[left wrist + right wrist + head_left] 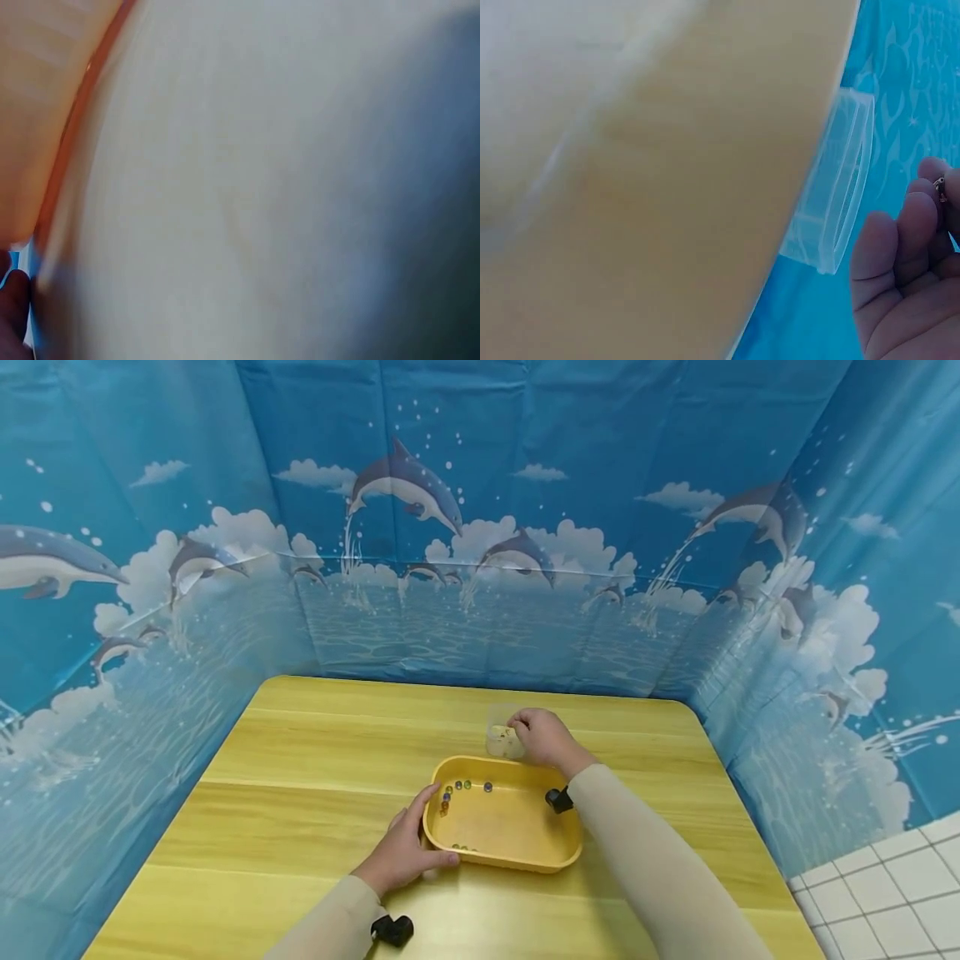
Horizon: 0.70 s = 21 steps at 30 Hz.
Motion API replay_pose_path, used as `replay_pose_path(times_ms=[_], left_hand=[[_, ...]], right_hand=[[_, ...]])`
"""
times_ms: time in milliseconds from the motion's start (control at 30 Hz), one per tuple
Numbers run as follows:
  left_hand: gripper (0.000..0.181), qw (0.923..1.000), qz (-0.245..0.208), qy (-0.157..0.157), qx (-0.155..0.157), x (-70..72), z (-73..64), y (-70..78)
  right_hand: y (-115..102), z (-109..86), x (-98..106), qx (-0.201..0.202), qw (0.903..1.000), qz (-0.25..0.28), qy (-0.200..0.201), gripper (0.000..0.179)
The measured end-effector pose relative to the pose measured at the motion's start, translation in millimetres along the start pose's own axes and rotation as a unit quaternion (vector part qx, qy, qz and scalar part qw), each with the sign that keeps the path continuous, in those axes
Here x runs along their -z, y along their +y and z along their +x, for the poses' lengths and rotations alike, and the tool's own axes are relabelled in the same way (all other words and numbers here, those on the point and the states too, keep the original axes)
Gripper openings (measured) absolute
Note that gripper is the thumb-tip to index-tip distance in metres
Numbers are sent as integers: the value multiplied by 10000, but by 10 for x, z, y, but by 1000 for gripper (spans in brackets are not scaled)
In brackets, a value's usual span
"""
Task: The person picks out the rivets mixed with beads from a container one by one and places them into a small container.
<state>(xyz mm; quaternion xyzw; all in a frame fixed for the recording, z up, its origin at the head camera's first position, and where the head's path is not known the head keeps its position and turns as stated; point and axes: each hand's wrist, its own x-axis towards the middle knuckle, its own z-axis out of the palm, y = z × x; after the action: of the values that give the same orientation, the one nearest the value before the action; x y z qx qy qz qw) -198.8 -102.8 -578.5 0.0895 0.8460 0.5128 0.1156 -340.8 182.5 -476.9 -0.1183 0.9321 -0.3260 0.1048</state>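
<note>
A yellow plastic tray (517,862) stands on the table, with several glass marbles (488,787) along its left and front sides. My left hand (403,853) grips the tray's near left corner, thumb at the front wall and fingers along the left rim. Behind the tray is a small clear plastic box (495,745) with small bits in it. Over that box, my right hand (547,742) pinches a tiny shiny object (940,186) between its fingertips; its kind is too small to tell. The left wrist view mostly shows a blurred pale surface beside the tray's edge (64,150).
The yellow wood-grain table (300,777) has rounded far corners. A blue dolphin-print curtain (465,627) hangs behind it and at both sides. White tiles (885,885) show at the lower right. Black wrist cameras sit on both sleeves, the right one over the tray.
</note>
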Motion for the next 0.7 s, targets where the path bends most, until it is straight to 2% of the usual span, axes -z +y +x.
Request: replay_pose_path(times_ms=[200, 367, 700], left_hand=[[120, 10000, 83, -40, -19, -4, -49, 0], [119, 9999, 124, -17, 5, -8, -37, -10], [118, 9998, 183, 16, -96, 2, -20, 17]], right_hand=[[40, 70, -15, -198, 9998, -26, 44, 34], [84, 100, -4, -282, 9995, -8, 161, 32], [88, 140, 8, -209, 9989, 117, 390, 34]])
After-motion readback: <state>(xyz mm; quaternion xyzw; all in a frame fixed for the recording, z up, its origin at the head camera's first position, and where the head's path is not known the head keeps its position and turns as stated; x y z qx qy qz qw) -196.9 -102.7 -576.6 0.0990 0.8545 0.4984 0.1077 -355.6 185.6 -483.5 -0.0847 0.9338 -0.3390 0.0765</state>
